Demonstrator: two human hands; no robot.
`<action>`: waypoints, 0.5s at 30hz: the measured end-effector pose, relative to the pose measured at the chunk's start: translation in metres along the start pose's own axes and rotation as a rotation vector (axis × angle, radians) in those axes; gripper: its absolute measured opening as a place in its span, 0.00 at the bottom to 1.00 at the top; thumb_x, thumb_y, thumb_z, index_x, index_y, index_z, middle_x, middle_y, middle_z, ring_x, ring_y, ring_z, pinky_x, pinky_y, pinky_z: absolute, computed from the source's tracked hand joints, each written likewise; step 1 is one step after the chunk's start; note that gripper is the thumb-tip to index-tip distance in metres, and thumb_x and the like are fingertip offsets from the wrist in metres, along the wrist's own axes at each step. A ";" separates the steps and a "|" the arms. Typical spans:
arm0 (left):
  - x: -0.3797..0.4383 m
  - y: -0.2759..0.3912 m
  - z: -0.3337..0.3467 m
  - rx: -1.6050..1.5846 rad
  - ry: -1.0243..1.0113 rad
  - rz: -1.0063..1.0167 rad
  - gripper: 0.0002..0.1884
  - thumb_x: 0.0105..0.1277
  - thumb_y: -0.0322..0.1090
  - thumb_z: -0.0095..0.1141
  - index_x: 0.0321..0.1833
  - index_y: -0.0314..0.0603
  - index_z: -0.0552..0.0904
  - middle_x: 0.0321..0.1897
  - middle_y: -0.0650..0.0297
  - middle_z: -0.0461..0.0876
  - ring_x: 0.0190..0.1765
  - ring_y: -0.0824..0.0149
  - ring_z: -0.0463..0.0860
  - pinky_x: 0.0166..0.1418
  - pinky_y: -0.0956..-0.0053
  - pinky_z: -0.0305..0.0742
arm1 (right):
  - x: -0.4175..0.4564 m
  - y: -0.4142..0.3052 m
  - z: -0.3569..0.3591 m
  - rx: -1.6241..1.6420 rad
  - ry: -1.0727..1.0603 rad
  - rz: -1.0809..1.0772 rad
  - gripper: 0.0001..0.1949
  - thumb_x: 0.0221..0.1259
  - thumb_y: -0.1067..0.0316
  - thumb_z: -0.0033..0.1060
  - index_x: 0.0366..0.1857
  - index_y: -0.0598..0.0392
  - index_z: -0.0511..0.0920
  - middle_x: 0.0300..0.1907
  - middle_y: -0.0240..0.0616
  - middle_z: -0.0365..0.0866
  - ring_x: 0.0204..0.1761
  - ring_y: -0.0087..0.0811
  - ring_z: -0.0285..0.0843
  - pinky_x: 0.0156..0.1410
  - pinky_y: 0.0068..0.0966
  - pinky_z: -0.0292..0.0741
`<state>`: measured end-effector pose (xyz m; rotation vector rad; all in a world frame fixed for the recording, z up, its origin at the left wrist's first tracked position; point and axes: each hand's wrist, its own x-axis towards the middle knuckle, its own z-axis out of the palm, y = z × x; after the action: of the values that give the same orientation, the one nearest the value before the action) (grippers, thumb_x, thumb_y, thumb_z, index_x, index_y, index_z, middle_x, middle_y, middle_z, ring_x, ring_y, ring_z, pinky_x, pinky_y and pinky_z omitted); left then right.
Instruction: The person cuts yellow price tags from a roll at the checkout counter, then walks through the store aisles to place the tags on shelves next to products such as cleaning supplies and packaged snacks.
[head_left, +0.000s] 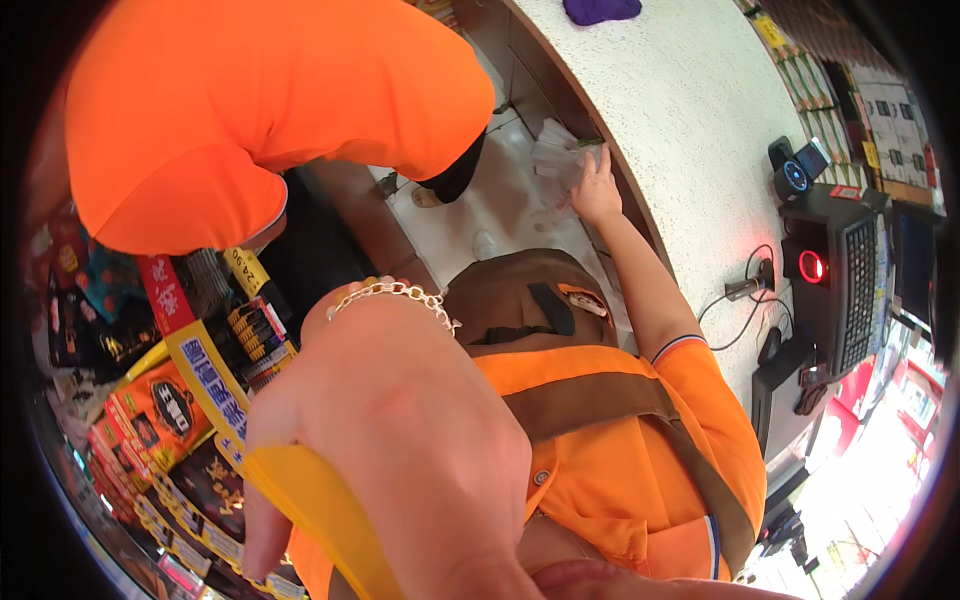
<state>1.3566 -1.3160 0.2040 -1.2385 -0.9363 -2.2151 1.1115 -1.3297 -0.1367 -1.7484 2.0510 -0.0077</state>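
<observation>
My right hand (600, 195) reaches beneath the edge of a white speckled counter (652, 112). Its extended fingers touch thin clear plastic bags (555, 154) hanging there with a bit of green. Whether it grips them is not visible. Close to the camera, my left hand (405, 412) is raised towards my face, a chain bracelet (390, 289) on its wrist. Its fingertips run out of view. A yellow band (322, 517) lies across the base of its thumb; I cannot tell whether it is held. I wear an orange shirt and a brown apron (525, 300).
A co-worker in an orange shirt (262, 112) bends over at the upper left. Shelves of packaged snacks (165, 405) line the left side. On the counter are a keyboard (855, 292), a red-lit scanner (811, 266), cables (742, 289) and a purple cloth item (600, 9).
</observation>
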 end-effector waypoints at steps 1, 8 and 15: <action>-0.003 0.004 -0.004 -0.020 -0.009 -0.003 0.52 0.60 0.48 0.73 0.73 0.31 0.49 0.35 0.51 0.83 0.37 0.52 0.84 0.46 0.55 0.81 | 0.003 0.000 -0.001 0.020 -0.022 0.034 0.39 0.60 0.66 0.60 0.77 0.56 0.54 0.81 0.58 0.37 0.70 0.58 0.68 0.70 0.43 0.73; -0.005 0.019 -0.028 -0.069 -0.005 -0.038 0.45 0.59 0.50 0.72 0.67 0.29 0.60 0.39 0.50 0.82 0.40 0.52 0.84 0.48 0.55 0.81 | 0.019 0.009 0.006 0.145 -0.066 0.103 0.40 0.58 0.64 0.64 0.75 0.59 0.55 0.79 0.61 0.43 0.72 0.59 0.65 0.73 0.42 0.70; -0.033 0.007 -0.064 -0.150 0.151 -0.090 0.39 0.58 0.52 0.72 0.62 0.27 0.71 0.43 0.50 0.82 0.43 0.52 0.84 0.50 0.54 0.81 | 0.017 0.010 0.009 0.104 -0.014 0.110 0.40 0.59 0.66 0.62 0.76 0.54 0.54 0.78 0.63 0.44 0.69 0.61 0.68 0.66 0.44 0.77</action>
<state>1.3417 -1.3660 0.1544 -1.0923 -0.7942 -2.4500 1.1034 -1.3412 -0.1536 -1.5682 2.0952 -0.0675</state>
